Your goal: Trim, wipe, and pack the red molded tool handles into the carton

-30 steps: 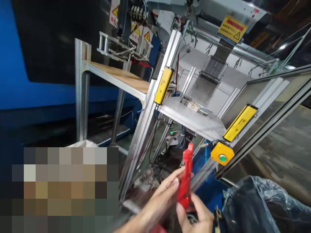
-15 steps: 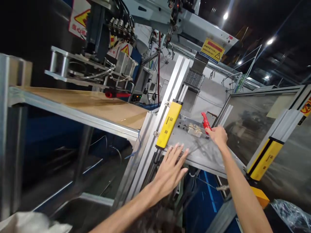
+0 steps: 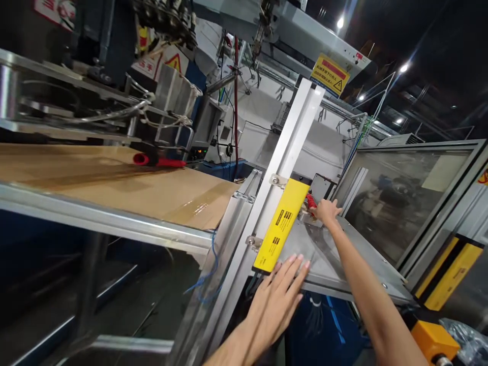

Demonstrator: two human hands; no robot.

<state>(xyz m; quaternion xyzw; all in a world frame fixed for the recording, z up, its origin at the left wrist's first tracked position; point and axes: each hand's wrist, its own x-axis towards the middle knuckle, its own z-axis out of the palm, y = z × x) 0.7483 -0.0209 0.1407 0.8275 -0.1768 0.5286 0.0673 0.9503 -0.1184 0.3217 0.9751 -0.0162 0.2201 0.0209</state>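
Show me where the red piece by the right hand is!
The red piece is right of centre in the head view, at the fingertips of the right hand and just beside the right edge of the nearer yellow bar.

Reaches forward with both forearms bare, stretching the right arm (image 3: pixel 364 269) farther out than the left arm (image 3: pixel 236 345). Holds the left hand (image 3: pixel 278 292) palm down, fingers straight and slightly parted. Keys the right hand (image 3: pixel 327 210) leftward, sticking some fingers out rightward, hiding the others.
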